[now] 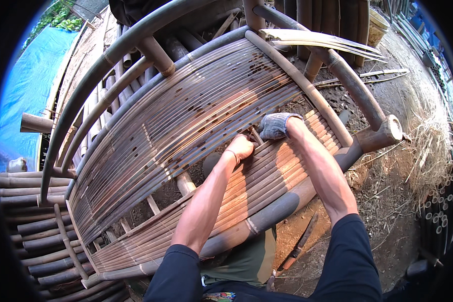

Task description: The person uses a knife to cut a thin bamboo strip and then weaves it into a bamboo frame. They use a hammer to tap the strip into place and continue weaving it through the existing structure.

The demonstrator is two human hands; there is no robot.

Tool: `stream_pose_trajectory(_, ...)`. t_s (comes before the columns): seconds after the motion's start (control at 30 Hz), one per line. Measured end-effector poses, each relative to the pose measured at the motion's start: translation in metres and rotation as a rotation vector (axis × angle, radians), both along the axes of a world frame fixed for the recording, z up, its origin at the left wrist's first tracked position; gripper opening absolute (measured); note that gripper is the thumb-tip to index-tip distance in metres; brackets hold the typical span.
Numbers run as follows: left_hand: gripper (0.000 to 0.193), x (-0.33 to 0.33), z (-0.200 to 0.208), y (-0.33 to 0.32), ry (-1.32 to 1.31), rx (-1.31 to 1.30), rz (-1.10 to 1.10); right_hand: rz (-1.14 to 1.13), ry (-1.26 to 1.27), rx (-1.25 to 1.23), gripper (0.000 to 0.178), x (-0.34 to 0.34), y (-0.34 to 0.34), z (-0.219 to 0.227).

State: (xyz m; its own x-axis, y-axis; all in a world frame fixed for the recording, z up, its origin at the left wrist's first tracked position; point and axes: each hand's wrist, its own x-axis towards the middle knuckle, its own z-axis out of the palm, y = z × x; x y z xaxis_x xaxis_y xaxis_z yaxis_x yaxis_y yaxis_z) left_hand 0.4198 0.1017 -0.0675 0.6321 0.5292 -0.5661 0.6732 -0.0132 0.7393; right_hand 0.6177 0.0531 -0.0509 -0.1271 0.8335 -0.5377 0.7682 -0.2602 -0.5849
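- Two groups of bamboo strips, front slats (282, 168) and rear slats (186, 116), fill a seat (274, 214), a gap between them.
- Left hand (240, 147), bare: grip curled narrow at the front slats' inner edge; cannot tell what it holds.
- Right hand (275, 126), gloved in grey: just beside it, grip hidden, cannot tell.
- Knife (299, 246): on the ground, near the seat's front rail (307, 190).

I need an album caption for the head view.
Bare left hand and grey-gloved right hand, close together at the slats of a bamboo bench.
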Motion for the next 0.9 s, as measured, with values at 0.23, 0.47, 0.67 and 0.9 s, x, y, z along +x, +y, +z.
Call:
stream_pose_trajectory(0.23, 0.017, -0.048, 0.074, -0.009, -0.152, 0.002, 0.246, -0.513, -0.419, 1.111, 0.028, -0.034, -0.077, 0.111)
stream_pose_trajectory(0.47, 0.017, -0.044, 0.119, -0.011, -0.236, -0.206, 0.032, -0.219, -0.084, 0.95, 0.027, -0.066, -0.098, 0.075)
stream_pose_trajectory(0.67, 0.018, -0.037, 0.12, -0.013, -0.286, -0.49, 0.161, -0.511, 0.16, 0.845, 0.016, -0.052, -0.165, 0.114)
stream_pose_trajectory(0.9, 0.043, -0.031, 0.071, -0.042, -0.089, 0.395, 0.189, -1.074, 1.23, 1.107, 0.027, -0.005, -0.319, 0.197)
